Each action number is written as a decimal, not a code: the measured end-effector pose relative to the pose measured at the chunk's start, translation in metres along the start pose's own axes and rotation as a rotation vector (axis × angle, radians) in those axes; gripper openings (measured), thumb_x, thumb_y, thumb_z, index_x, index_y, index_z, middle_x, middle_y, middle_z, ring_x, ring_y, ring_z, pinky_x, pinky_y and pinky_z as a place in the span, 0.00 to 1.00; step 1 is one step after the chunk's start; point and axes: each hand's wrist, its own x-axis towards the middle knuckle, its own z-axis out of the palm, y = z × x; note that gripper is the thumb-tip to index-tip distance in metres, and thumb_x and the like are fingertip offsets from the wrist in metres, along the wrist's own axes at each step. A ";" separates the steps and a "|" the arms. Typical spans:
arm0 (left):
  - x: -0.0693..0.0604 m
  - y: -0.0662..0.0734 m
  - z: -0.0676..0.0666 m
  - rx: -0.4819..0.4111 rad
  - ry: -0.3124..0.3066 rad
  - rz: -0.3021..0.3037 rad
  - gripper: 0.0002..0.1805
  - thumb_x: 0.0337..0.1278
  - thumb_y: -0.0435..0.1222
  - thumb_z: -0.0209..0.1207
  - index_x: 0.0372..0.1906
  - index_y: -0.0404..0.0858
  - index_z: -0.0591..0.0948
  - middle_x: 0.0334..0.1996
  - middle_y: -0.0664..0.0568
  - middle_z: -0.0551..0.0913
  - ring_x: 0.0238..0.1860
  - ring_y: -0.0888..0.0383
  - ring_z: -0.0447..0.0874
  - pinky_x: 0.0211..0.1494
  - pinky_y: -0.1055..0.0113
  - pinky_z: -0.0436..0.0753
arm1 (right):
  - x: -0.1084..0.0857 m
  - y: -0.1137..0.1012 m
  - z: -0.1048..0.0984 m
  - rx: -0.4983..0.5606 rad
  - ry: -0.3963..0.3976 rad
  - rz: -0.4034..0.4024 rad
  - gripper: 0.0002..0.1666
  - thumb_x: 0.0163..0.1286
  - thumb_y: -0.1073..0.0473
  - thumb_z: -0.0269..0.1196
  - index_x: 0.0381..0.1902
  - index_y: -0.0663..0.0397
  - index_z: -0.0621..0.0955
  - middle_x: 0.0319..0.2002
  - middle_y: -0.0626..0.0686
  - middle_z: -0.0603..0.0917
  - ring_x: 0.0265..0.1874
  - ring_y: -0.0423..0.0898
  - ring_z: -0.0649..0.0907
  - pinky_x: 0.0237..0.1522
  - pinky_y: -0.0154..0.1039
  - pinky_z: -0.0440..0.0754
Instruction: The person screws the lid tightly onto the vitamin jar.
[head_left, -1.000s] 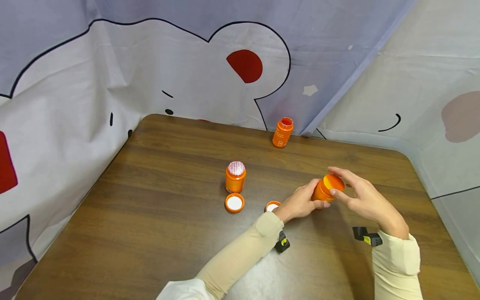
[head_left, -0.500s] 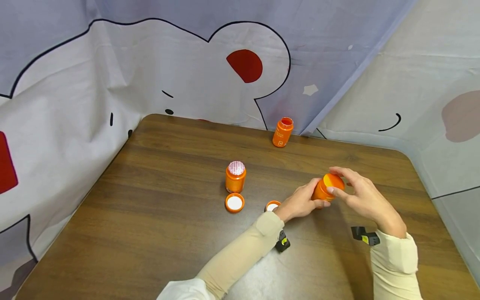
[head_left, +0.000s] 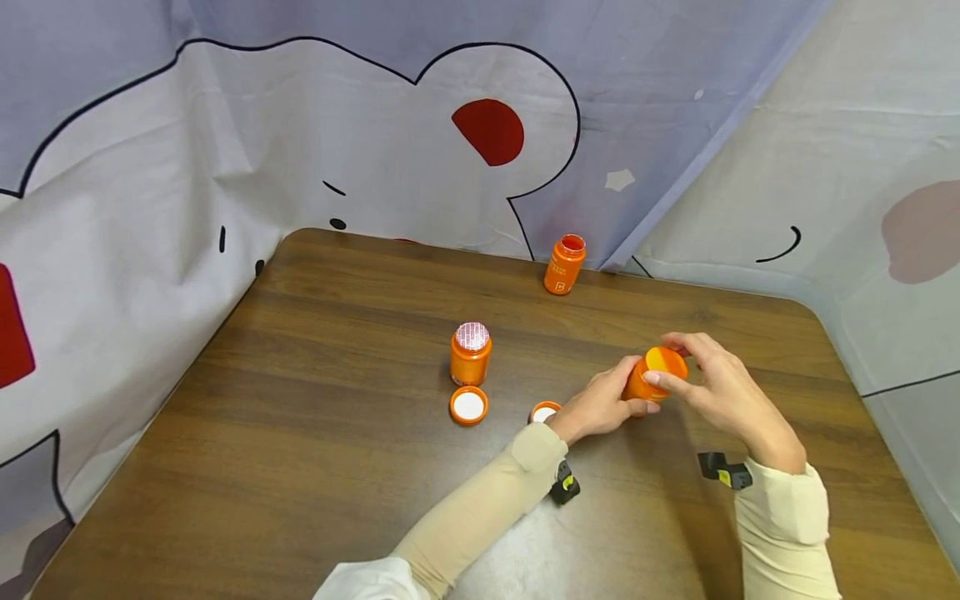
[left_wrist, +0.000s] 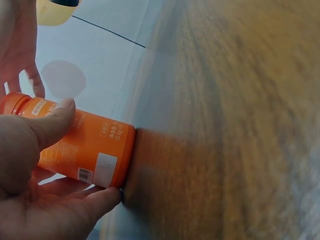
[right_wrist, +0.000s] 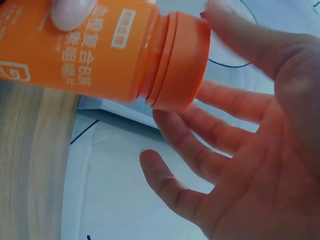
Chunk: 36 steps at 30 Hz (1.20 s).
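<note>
Near the right side of the table, my left hand [head_left: 598, 405] grips an orange pill bottle [head_left: 637, 387] by its body. In the left wrist view the bottle's base touches the table top, and the thumb lies across the printed side. My right hand [head_left: 726, 398] is at the orange lid [right_wrist: 184, 60], thumb on one side of its rim and fingertips on the other. The right wrist view shows the lid on the bottle, with a strip of neck visible below it. The little finger stands away from the lid.
A second orange bottle [head_left: 470, 363] with a foil-sealed mouth stands mid-table, an upturned lid [head_left: 468, 406] before it. Another upturned lid [head_left: 544, 412] is partly hidden by my left wrist. An uncapped orange bottle [head_left: 564, 267] stands at the back edge, near the curtain [head_left: 405, 150].
My right hand has shifted slightly left, its thumb moving further left along the lid's rim. The lid's two-tone top has turned a little. The left hand stays in place.
</note>
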 end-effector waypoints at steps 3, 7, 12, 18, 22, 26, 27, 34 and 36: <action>0.000 0.000 0.000 0.001 0.001 -0.004 0.33 0.50 0.50 0.61 0.62 0.51 0.63 0.50 0.59 0.75 0.43 0.65 0.73 0.48 0.73 0.72 | -0.001 -0.002 -0.002 0.014 -0.020 0.032 0.39 0.55 0.44 0.67 0.58 0.59 0.69 0.52 0.60 0.73 0.45 0.58 0.74 0.43 0.57 0.71; 0.001 -0.001 0.000 0.002 -0.002 -0.010 0.33 0.51 0.51 0.61 0.62 0.51 0.63 0.50 0.59 0.75 0.44 0.66 0.73 0.49 0.73 0.72 | -0.002 -0.005 -0.006 0.060 -0.025 0.011 0.39 0.56 0.48 0.67 0.62 0.57 0.67 0.55 0.59 0.72 0.50 0.58 0.73 0.47 0.55 0.69; 0.001 0.000 -0.001 0.003 -0.002 -0.011 0.33 0.50 0.51 0.61 0.61 0.50 0.63 0.49 0.59 0.75 0.43 0.66 0.73 0.48 0.73 0.72 | -0.004 -0.007 -0.008 0.094 -0.056 -0.053 0.35 0.60 0.54 0.64 0.63 0.54 0.66 0.58 0.57 0.70 0.54 0.57 0.71 0.50 0.58 0.67; -0.001 0.001 -0.001 0.010 -0.003 -0.014 0.33 0.51 0.50 0.61 0.61 0.50 0.63 0.48 0.58 0.75 0.42 0.66 0.73 0.46 0.74 0.72 | -0.004 -0.003 -0.006 0.080 -0.088 -0.077 0.32 0.62 0.58 0.63 0.62 0.58 0.66 0.56 0.59 0.72 0.53 0.58 0.72 0.50 0.60 0.68; -0.001 0.001 -0.001 0.012 -0.004 -0.010 0.32 0.51 0.50 0.61 0.61 0.49 0.63 0.47 0.58 0.75 0.41 0.66 0.73 0.45 0.74 0.72 | -0.004 -0.001 -0.005 0.087 -0.083 -0.074 0.31 0.62 0.60 0.63 0.61 0.59 0.67 0.56 0.60 0.72 0.52 0.60 0.73 0.50 0.61 0.68; -0.001 0.002 -0.001 0.011 -0.002 -0.006 0.32 0.52 0.50 0.61 0.61 0.50 0.63 0.48 0.58 0.75 0.42 0.66 0.73 0.46 0.74 0.72 | -0.003 0.000 -0.003 0.081 -0.059 -0.078 0.30 0.61 0.59 0.63 0.60 0.59 0.68 0.55 0.60 0.73 0.51 0.59 0.73 0.49 0.60 0.69; -0.001 0.002 -0.001 0.015 -0.001 -0.004 0.32 0.52 0.50 0.61 0.61 0.50 0.63 0.48 0.58 0.75 0.42 0.66 0.73 0.47 0.74 0.72 | -0.003 0.000 -0.003 0.075 -0.051 -0.079 0.29 0.61 0.59 0.63 0.59 0.59 0.69 0.54 0.60 0.73 0.51 0.59 0.73 0.49 0.59 0.69; -0.001 0.001 0.000 0.022 0.010 0.010 0.33 0.52 0.49 0.61 0.62 0.50 0.63 0.48 0.57 0.76 0.43 0.66 0.73 0.47 0.75 0.72 | -0.001 0.001 0.000 0.028 -0.005 -0.071 0.27 0.60 0.55 0.65 0.55 0.59 0.72 0.50 0.58 0.74 0.48 0.56 0.74 0.46 0.55 0.69; -0.001 0.000 -0.001 0.018 0.015 0.013 0.32 0.52 0.49 0.61 0.61 0.50 0.63 0.48 0.57 0.76 0.43 0.66 0.73 0.47 0.75 0.72 | -0.001 0.001 0.001 0.027 -0.002 -0.061 0.28 0.60 0.53 0.65 0.55 0.60 0.72 0.50 0.59 0.74 0.48 0.56 0.73 0.46 0.55 0.69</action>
